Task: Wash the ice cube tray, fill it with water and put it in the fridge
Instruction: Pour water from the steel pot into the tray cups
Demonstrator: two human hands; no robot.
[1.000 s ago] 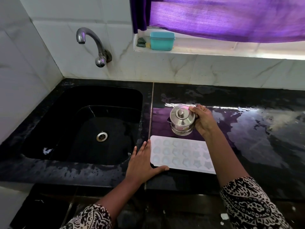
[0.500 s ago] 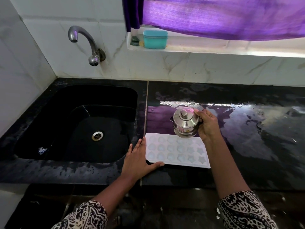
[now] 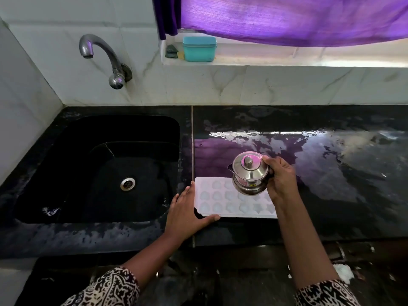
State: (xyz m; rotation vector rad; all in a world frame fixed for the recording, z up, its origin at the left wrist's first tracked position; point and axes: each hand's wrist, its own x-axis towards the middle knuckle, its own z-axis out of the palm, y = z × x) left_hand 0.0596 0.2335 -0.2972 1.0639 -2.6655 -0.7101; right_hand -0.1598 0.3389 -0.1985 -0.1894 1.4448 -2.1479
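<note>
A white ice cube tray (image 3: 223, 198) with star and heart shaped cells lies flat on the black counter (image 3: 331, 195), just right of the sink. My left hand (image 3: 187, 214) rests against the tray's near left corner, fingers straight along its left edge and thumb along its front edge. My right hand (image 3: 279, 178) grips a small lidded steel pot (image 3: 249, 173) and holds it above the tray's right half, tilted a little to the left. The pot hides part of the tray's far cells.
A black sink (image 3: 110, 173) with a steel drain lies to the left under a curved tap (image 3: 103, 56). A teal box (image 3: 199, 49) and a scrub pad stand on the window ledge below a purple curtain. The counter is wet and shiny.
My right hand has brought the steel pot from the counter behind the tray to above the tray's right half. My left hand has stayed at the tray's corner.
</note>
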